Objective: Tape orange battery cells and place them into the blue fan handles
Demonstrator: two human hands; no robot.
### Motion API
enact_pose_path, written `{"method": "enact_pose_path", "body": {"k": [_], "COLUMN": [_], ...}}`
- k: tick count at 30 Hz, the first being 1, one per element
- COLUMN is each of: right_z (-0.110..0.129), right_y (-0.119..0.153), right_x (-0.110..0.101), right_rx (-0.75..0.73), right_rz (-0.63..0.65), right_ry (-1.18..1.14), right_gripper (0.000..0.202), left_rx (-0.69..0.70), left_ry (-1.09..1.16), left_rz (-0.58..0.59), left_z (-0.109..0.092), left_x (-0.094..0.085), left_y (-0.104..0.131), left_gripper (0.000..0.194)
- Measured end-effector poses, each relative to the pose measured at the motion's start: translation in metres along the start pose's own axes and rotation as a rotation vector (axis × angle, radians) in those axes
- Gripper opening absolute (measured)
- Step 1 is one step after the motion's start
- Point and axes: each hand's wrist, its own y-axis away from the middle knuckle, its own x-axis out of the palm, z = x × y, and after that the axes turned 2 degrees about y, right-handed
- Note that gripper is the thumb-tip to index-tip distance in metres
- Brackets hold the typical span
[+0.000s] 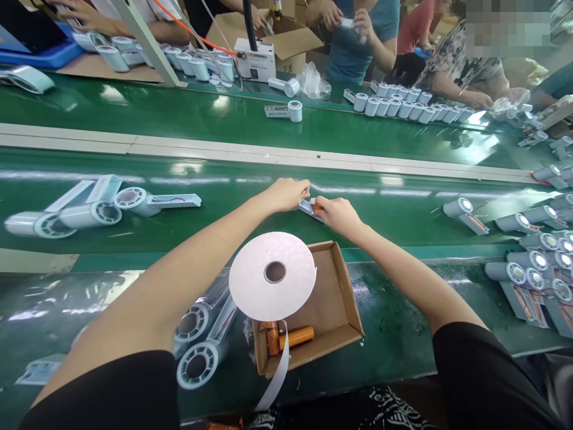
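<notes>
Over the green belt, my left hand (290,194) is closed around one end of a pale blue-grey handheld fan housing (310,209), which my fingers partly hide. My right hand (336,214) is closed at the handle end. Its fingers pinch an orange cylindrical battery (317,206) against the open handle. Below my hands, a large roll of white tape (250,269) lies on a shallow cardboard box (347,292), its loose strip hanging over the front. Several orange batteries (298,337) rest in the box's near left corner.
Fan housings (197,365) lie left of the box, and others (134,200) on the belt at left. Many more fans (532,260) crowd the right side. A pale rail (224,149) divides the belts. Across it, co-workers handle parts beside rows of fan housings (394,107).
</notes>
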Motion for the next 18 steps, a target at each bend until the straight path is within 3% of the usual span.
{"method": "enact_pose_path", "body": {"k": [6,10,12,15,16,18], "right_z": [0.003,0.006,0.005,0.0,-0.002,-0.002], "right_y": [-0.008,-0.013,-0.01,0.004,0.012,0.032], "right_x": [0.002,-0.004,-0.007,-0.009,-0.009,-0.011], "right_rx": [-0.03,-0.044,-0.065,-0.077,-0.074,-0.049], "right_rz": [0.107,0.163,0.178,0.113,0.05,-0.13], "right_ry": [0.02,0.099,0.125,0.06,0.009,-0.127], "right_gripper": [0.039,0.039,0.04,0.036,0.034,0.029], "left_rx": [-0.029,-0.052,-0.003,0.29,0.376,0.353], "left_ry": [0.037,0.08,0.1,0.134,0.138,0.073], "left_rz": [-0.005,0.009,-0.056,-0.151,-0.093,-0.019], "left_z": [-0.01,-0.02,-0.023,-0.021,-0.019,-0.016], "left_x": [0.0,-0.014,-0.021,-0.015,-0.009,0.009], "left_y": [-0.009,-0.001,0.032,0.117,0.149,0.205], "left_gripper": [0.03,0.034,0.045,0.056,0.057,0.066]}}
